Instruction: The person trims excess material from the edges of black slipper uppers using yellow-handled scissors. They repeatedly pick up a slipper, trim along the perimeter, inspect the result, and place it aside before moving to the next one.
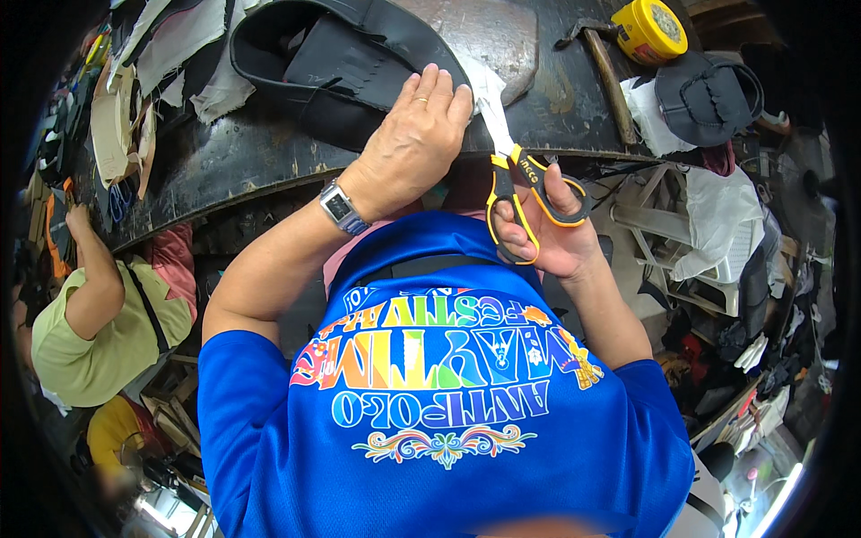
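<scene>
On the dark table lies a large black leather-like piece, curved and stitched like a shoe upper. My left hand rests on its right part, fingers stretched out and close together; the thumb is hidden. In my right hand is a pair of scissors with black and yellow handles, my fingers and thumb through the loops. The blades point away from me, toward white sheet material beside my left fingertips. Whether the blades bite into that material, I cannot tell.
At the back right stand a yellow tub and a hammer. Right of them lies a black stitched upper. Scraps pile up on the left. A person in a light green shirt sits at left; a white stool is at right.
</scene>
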Available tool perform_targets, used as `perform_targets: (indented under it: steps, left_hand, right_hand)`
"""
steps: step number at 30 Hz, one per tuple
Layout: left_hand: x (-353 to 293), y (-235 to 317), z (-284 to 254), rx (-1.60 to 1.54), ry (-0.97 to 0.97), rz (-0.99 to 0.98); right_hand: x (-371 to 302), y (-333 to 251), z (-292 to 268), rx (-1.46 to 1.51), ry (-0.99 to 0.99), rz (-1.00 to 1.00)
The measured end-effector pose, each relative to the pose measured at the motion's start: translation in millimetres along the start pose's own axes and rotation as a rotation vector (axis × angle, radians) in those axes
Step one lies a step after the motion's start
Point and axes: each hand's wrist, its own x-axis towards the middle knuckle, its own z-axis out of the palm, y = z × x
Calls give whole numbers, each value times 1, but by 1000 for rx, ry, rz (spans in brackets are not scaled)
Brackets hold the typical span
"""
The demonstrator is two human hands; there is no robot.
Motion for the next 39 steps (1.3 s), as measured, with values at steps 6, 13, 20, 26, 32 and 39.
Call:
perform_targets:
  steps: [6,13,20,26,32,39]
  left_hand:
    - [-5,-6,-1,-61,21,23]
    - [-8,-16,-5,-352,38,-59]
    - [-10,-12,-4,-244,39,-13]
    - [-11,-11,-5,-227,39,-7]
    - [-9,-7,-5,-191,26,-8]
    - [-8,-6,-6,-161,12,-3]
  right_hand:
    - [2,7,7,-151,133,-14]
    - [3,9,17,-437,293,29]
    - [11,13,15,-327,214,-35]
    - [15,17,17,-360,244,-79]
    - [18,24,27,-451,413,-102]
    - [19,27,34,-363,450,-145]
